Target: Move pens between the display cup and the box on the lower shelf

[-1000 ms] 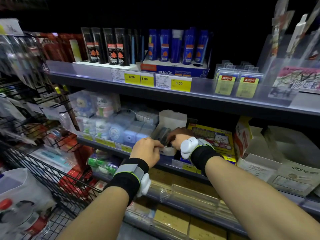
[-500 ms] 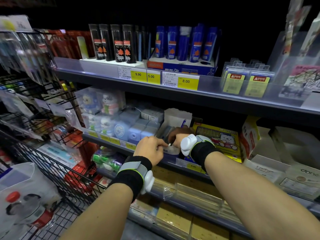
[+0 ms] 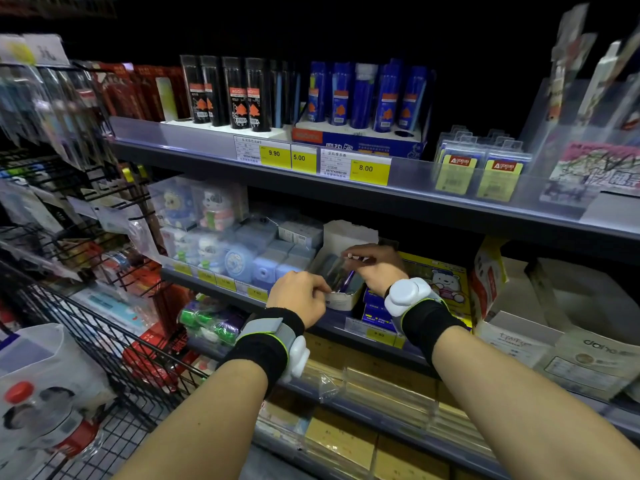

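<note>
A small white box (image 3: 346,302) with its lid flap up stands on the middle shelf's front edge. A clear display cup (image 3: 330,271) leans inside it, holding dark and purple pens (image 3: 346,281). My left hand (image 3: 298,299) is at the box's left front, fingers pinched on the cup's lower end. My right hand (image 3: 379,268) reaches over from the right, its fingertips closed on the pens' upper ends at the cup's mouth. The cup's base is hidden behind my left fingers.
Pale blue sharpener boxes (image 3: 273,265) crowd the box's left and a yellow bear-print pack (image 3: 443,278) its right. The upper shelf (image 3: 415,202) overhangs closely. A wire cart (image 3: 104,344) with a bottle stands at the lower left. Gold boxes fill the shelf below (image 3: 346,441).
My right hand has lifted from the box's front rim to the cup's top and drawn the pens upward. My left hand stays at the box's front. The view has shifted slightly.
</note>
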Available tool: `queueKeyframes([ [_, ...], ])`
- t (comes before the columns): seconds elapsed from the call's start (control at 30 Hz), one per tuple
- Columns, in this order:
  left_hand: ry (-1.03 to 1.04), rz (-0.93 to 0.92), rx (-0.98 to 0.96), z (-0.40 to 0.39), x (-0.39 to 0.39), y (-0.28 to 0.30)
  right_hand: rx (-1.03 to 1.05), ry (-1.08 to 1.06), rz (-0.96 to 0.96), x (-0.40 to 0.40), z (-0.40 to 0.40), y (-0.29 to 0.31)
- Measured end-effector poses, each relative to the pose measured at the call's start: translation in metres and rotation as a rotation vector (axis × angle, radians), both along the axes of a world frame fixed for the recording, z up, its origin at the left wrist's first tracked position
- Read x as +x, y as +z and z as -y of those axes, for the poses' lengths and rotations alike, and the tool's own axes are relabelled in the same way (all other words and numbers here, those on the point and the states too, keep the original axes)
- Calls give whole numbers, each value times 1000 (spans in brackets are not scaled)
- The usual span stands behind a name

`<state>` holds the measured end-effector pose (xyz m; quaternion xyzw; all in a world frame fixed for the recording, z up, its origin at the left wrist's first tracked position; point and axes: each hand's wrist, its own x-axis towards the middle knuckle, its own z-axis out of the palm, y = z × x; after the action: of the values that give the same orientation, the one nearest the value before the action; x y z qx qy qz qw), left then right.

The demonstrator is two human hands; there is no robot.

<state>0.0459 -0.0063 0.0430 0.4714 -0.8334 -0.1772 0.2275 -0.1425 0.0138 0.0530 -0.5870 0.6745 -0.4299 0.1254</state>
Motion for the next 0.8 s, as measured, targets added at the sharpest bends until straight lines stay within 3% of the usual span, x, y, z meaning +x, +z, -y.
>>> queueKeyframes([
  [0.2, 22, 89, -25, 7, -15, 6, -146, -64, 310, -1, -15, 7],
  [0.5, 98, 117, 44, 23, -56, 14, -300, -172, 519, 2, -42, 16],
  [0.67, 84, 225, 154, 30, -82, 9, -330, -280, 419, -11, -58, 7],
  [0.8, 112, 198, 164, 31, -98, 1, -207, -241, 371, -24, -69, -3],
])
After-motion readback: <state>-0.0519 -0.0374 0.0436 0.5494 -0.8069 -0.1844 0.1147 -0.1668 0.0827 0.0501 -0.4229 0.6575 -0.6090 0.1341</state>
